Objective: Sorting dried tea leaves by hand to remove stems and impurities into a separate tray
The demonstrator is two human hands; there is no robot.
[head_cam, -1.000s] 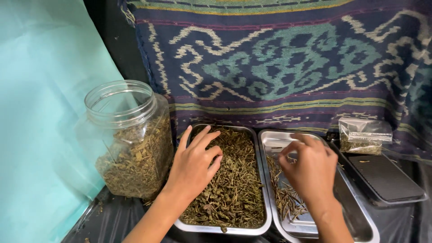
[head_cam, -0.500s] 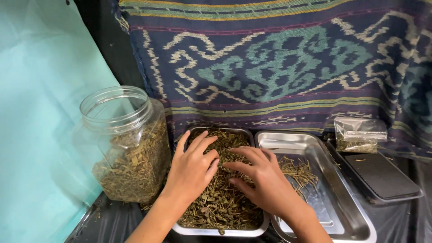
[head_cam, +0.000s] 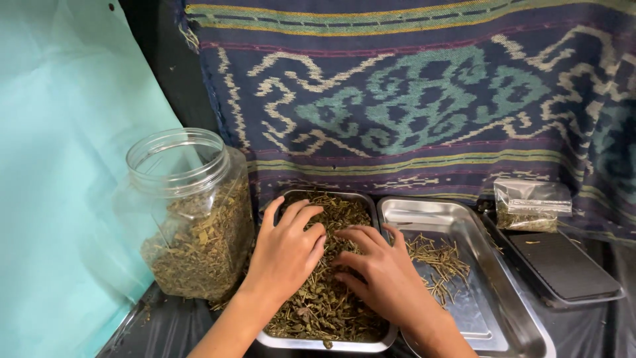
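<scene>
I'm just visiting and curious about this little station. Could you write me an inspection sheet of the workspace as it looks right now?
Surface: black sheeting with a few leaf crumbs on it.
Job's things: left steel tray filled with dried leaves and twigs; right steel tray mostly bare, holding a small pile of twigs.
Clutter: open clear jar partly filled with dried leaves; small clear bag of leaves; flat black tray.
Hands: left hand and right hand both lie on the leaves, fingers spread; a pinch cannot be told.
Cables: nothing seen.
Surroundings: patterned woven cloth behind; turquoise sheet at the left.
</scene>
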